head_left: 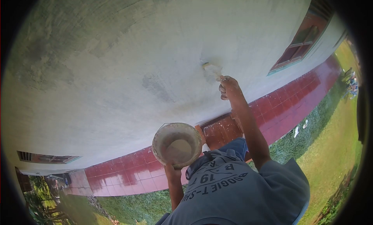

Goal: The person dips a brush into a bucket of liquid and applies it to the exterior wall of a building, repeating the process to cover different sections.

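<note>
My right hand point(227, 87) is closed around the handle of a paint brush point(211, 70), whose bristles touch the pale wall point(128, 85). The wall around the brush has grey, patchy areas. Low in the view, my left hand point(173, 168) holds a round bucket point(157, 141) at its near rim, with the fingers mostly hidden beneath it. Pale grey liquid point(178, 150) lies in the bottom of the bucket, and a thin wire handle arches over its far rim.
A reddish wooden surface point(222, 131) is beneath me. Red tiled floor point(279, 102) runs along the wall's foot, beside grass point(330, 135). Shuttered windows point(301, 42) are at right and lower left. White items point(296, 131) lie near the tiles.
</note>
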### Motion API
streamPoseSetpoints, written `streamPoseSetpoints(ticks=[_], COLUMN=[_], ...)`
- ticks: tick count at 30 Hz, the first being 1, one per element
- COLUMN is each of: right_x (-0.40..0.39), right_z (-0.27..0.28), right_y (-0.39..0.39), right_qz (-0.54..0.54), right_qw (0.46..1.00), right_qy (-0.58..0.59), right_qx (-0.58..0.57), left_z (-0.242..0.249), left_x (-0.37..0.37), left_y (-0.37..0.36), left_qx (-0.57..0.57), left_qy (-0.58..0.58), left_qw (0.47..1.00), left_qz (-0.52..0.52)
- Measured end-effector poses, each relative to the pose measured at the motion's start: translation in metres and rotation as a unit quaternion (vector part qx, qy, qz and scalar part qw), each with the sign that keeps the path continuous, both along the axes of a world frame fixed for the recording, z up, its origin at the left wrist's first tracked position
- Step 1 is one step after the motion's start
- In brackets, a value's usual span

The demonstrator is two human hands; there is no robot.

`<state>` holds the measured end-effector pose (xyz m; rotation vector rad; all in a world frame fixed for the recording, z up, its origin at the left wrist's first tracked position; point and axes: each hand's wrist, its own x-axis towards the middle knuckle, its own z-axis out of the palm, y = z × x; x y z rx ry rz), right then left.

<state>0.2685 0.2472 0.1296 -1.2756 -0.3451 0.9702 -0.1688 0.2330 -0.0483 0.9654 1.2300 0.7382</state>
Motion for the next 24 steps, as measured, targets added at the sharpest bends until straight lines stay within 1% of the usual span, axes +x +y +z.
streamPoseSetpoints(ticks=[1, 2, 3, 4, 5, 6, 7, 8, 10, 11, 12, 13, 14, 15, 16, 17, 18, 19, 21, 22, 24], right_x=[-0.008, -0.015, -0.020, -0.025, -0.026, -0.025, -0.019, -0.011, 0.001, 0.008, 0.006, 0.002, -0.004, -0.010, -0.016, -0.027, -0.034, -0.033, -0.031, -0.028, -0.024], right_z=[0.027, 0.049, 0.055, 0.049, 0.042, 0.035, 0.015, -0.022, -0.115, -0.169, -0.214, -0.247, -0.276, -0.288, -0.299, -0.303, -0.301, -0.297, -0.277, -0.262, -0.221], right_y=[-0.003, -0.006, -0.006, -0.003, 0.003, 0.011, 0.023, 0.036, 0.045, 0.043, 0.031, 0.014, 0.001, -0.006, -0.014, -0.026, -0.038, -0.042, -0.044, -0.042, -0.031], right_qz=[0.001, 0.008, 0.014, 0.015, -0.013, -0.040, -0.036, -0.039, -0.058, -0.012, 0.035, 0.029, 0.037, 0.050, 0.058, 0.062, 0.065, 0.073, 0.145, 0.164, 0.286], right_qw=[1.000, 0.999, 0.995, 0.996, 0.988, 0.976, 0.977, 0.981, 0.987, 0.996, 0.999, 0.999, 0.993, 0.973, 0.971, 0.968, 0.960, 0.958, 0.960, 0.958, 0.915], right_qy=[0.002, -0.018, -0.038, -0.034, -0.075, -0.117, -0.115, -0.087, -0.047, -0.010, 0.029, 0.036, 0.052, 0.068, 0.070, -0.010, -0.090, -0.093, -0.095, -0.098, -0.167], right_qx=[-0.002, 0.048, 0.094, 0.086, 0.131, 0.179, 0.176, 0.169, 0.142, 0.085, 0.029, 0.019, -0.100, -0.216, -0.221, -0.241, -0.259, -0.260, -0.219, -0.215, -0.228], left_z=[0.002, -0.004, -0.014, -0.023, -0.021, -0.012, -0.003, 0.001, 0.000, -0.010, -0.024, -0.036, -0.040, -0.043, -0.047, -0.055, -0.063, -0.071, -0.051, -0.048, -0.046], left_x=[0.003, 0.000, -0.004, -0.010, -0.009, -0.002, 0.006, 0.012, 0.014, 0.009, 0.003, 0.001, -0.002, -0.003, -0.004, -0.009, -0.013, -0.015, -0.001, 0.004, 0.012], left_y=[0.004, 0.002, -0.001, -0.009, -0.011, -0.007, 0.000, 0.005, 0.004, 0.004, 0.006, 0.007, 0.006, 0.006, 0.006, 0.003, 0.005, 0.002, 0.001, -0.001, -0.005], left_qx=[-0.214, -0.216, -0.131, -0.047, -0.054, -0.118, -0.179, -0.182, -0.222, -0.235, -0.231, -0.223, -0.208, -0.211, -0.195, -0.181, -0.203, -0.204, -0.166, -0.161, -0.084], left_qy=[-0.188, -0.186, -0.129, -0.069, -0.067, -0.122, -0.176, -0.171, -0.166, -0.150, -0.160, -0.174, -0.203, -0.198, -0.194, -0.191, -0.203, -0.205, -0.169, -0.171, -0.135], left_qw=[0.943, 0.942, 0.975, 0.994, 0.994, 0.979, 0.955, 0.955, 0.937, 0.938, 0.936, 0.933, 0.931, 0.930, 0.933, 0.936, 0.926, 0.924, 0.936, 0.931, 0.943], left_qz=[0.173, 0.175, 0.124, 0.071, 0.074, 0.116, 0.157, 0.158, 0.212, 0.207, 0.212, 0.221, 0.219, 0.225, 0.230, 0.235, 0.243, 0.251, 0.261, 0.280, 0.291])
